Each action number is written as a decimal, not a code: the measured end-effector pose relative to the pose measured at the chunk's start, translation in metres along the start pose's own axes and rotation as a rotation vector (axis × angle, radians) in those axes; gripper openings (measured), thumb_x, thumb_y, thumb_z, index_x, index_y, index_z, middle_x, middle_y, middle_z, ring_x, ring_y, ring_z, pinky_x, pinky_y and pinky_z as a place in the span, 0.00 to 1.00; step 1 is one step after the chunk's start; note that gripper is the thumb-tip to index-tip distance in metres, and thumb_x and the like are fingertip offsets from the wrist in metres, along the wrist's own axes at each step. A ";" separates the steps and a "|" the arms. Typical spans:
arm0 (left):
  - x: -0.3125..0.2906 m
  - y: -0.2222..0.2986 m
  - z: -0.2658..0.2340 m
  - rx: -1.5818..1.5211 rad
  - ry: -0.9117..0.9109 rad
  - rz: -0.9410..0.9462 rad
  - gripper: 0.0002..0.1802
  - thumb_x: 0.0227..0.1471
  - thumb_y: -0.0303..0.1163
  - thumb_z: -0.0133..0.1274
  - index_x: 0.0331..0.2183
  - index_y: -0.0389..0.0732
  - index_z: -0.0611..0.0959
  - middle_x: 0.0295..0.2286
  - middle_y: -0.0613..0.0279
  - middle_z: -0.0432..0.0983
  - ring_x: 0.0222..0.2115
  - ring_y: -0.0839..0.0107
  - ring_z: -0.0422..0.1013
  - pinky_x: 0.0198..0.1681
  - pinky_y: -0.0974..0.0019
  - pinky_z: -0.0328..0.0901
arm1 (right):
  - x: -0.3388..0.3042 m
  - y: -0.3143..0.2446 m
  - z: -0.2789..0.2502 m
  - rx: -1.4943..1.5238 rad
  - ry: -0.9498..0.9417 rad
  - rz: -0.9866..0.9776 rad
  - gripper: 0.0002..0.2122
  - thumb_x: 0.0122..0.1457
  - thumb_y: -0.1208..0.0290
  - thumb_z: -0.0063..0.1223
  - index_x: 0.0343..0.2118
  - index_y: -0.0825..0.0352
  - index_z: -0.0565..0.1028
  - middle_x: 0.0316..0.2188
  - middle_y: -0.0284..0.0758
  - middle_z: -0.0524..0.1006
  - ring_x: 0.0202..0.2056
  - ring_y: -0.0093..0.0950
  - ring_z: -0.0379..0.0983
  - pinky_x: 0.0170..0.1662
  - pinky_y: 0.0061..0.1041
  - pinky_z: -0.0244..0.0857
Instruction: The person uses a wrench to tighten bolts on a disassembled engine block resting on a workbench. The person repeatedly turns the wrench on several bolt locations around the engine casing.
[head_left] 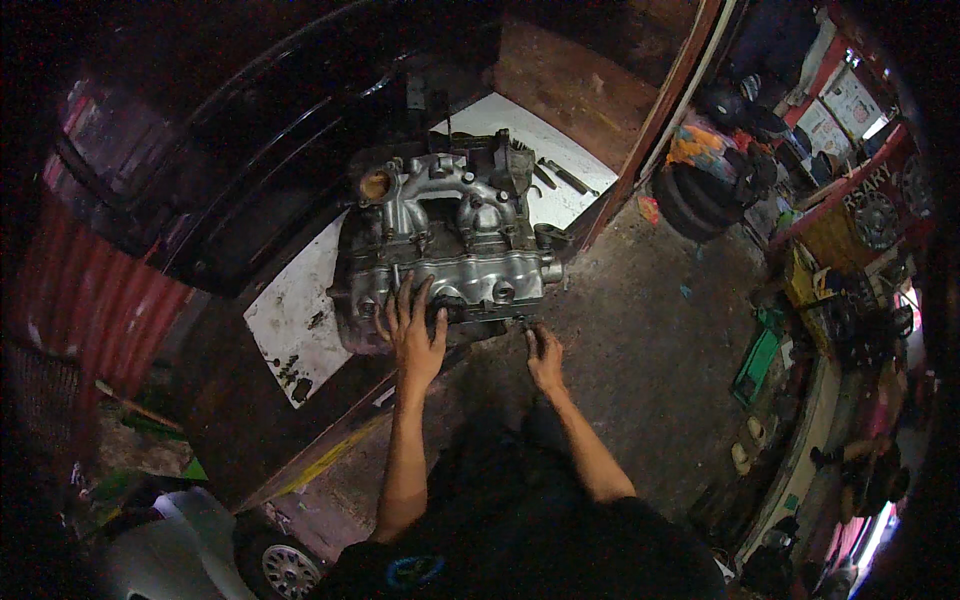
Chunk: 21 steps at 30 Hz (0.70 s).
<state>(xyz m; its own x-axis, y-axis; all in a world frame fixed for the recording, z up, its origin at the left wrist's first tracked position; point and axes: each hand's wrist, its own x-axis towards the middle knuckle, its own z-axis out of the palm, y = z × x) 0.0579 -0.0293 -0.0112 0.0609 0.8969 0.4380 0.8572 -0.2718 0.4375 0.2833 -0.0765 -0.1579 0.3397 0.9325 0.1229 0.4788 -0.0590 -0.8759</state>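
Observation:
A grey metal engine (455,270) with a curved intake manifold (437,185) on its far side lies in front of me. My left hand (415,340) is open, with its fingers spread over the near face of the engine's cover. Beside the near right edge of the engine is my right hand (546,362), its fingers curled and close together. Whatever they may hold at that edge is too small and dark to make out. Under the engine is a white board (300,285), seen at its left and far right.
Several hand tools (568,178) lie on the board's far right part. Small dark bolts (287,368) are scattered near its left corner. A tyre (690,205) and a green object (760,352) are on the floor at right. A car wheel (288,570) shows at lower left.

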 end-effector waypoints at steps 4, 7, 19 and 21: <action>-0.001 -0.002 -0.003 0.061 0.002 -0.006 0.27 0.56 0.42 0.49 0.58 0.53 0.69 0.61 0.64 0.56 0.60 0.56 0.51 0.63 0.41 0.34 | -0.003 -0.001 0.011 -0.020 -0.058 0.104 0.14 0.64 0.66 0.48 0.46 0.71 0.74 0.46 0.49 0.74 0.49 0.47 0.68 0.53 0.38 0.61; -0.002 -0.002 -0.003 0.075 -0.006 -0.006 0.27 0.56 0.42 0.49 0.58 0.53 0.69 0.61 0.64 0.56 0.60 0.55 0.52 0.63 0.42 0.35 | -0.005 -0.003 0.015 0.105 -0.014 0.140 0.17 0.64 0.62 0.47 0.48 0.71 0.74 0.47 0.50 0.73 0.51 0.47 0.66 0.54 0.39 0.60; -0.001 0.000 0.000 0.040 -0.001 0.004 0.27 0.56 0.42 0.49 0.58 0.54 0.69 0.60 0.64 0.57 0.60 0.55 0.52 0.63 0.40 0.35 | -0.005 0.035 0.042 -0.005 -0.116 0.108 0.16 0.60 0.66 0.46 0.48 0.69 0.71 0.38 0.48 0.74 0.44 0.48 0.67 0.47 0.46 0.62; -0.001 0.000 -0.002 0.044 0.002 -0.004 0.27 0.56 0.43 0.49 0.58 0.54 0.69 0.60 0.64 0.57 0.60 0.55 0.51 0.63 0.40 0.35 | -0.004 0.039 0.034 -0.088 -0.187 0.079 0.17 0.56 0.69 0.46 0.48 0.68 0.71 0.39 0.49 0.73 0.44 0.50 0.67 0.47 0.46 0.61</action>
<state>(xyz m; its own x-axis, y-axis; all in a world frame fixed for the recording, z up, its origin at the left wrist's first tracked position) 0.0567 -0.0310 -0.0100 0.0563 0.8972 0.4381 0.8793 -0.2524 0.4040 0.2730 -0.0704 -0.2081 0.2269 0.9731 -0.0399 0.5285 -0.1574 -0.8342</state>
